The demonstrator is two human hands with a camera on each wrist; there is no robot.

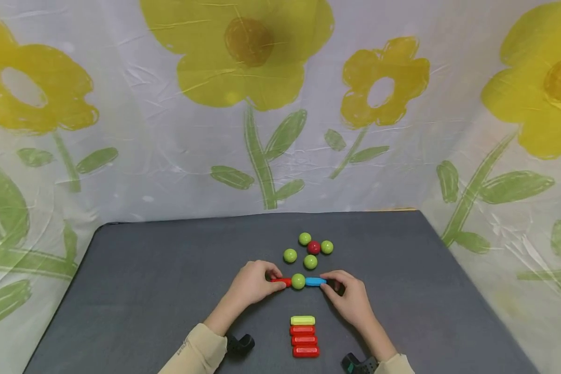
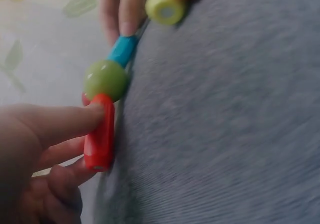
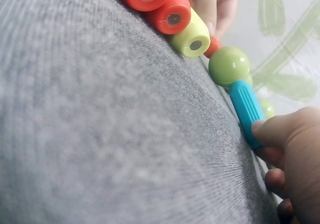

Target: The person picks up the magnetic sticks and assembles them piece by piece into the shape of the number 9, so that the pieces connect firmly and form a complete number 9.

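Red rod (image 1: 287, 282), green ball (image 1: 298, 281) and blue rod (image 1: 315, 281) in line on the table (image 1: 145, 285).
Head view: the left hand (image 1: 254, 283) pinches the red rod; the right hand (image 1: 350, 297) pinches the blue rod. Left wrist view: the red rod meets the green ball. Right wrist view: the blue rod meets its opposite side. Joining appears in hand; the next move likely calls for straight alignment, then release.

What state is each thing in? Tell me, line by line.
Left hand: pinching front red rod
Right hand: pinching blue rod
Front red rod: held, end against middle ball
Blue rod: held, end against middle ball
Middle ball: between both rods
Four green balls: unheld
Red ball: unheld
Yellow rod: lying unheld
Three red rods: lying unheld
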